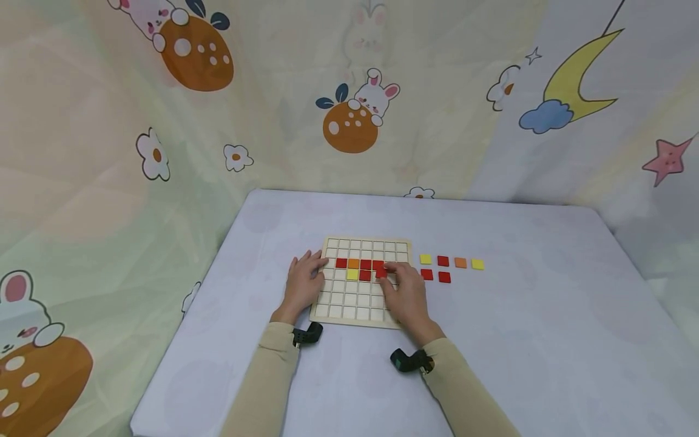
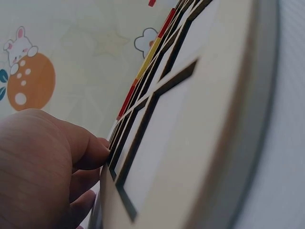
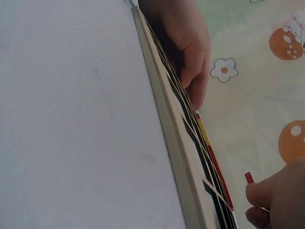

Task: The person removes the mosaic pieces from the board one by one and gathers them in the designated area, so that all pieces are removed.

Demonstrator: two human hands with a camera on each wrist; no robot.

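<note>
A pale wooden grid board lies on the table, with red, orange and yellow square tiles in two of its rows. My right hand is over the board's right side, pinching a red tile between thumb and finger. In the right wrist view that tile is tilted and stands clear of the board's surface. At the board's left edge, the fingertips of my left hand rest on the rim. The left wrist view shows the left hand's thumb and fingers touching the rim; part of their contact is hidden.
Right of the board, loose tiles lie in two short rows, among them a yellow tile, an orange tile and a red tile. A white cloth covers the table. Behind it hangs a printed curtain.
</note>
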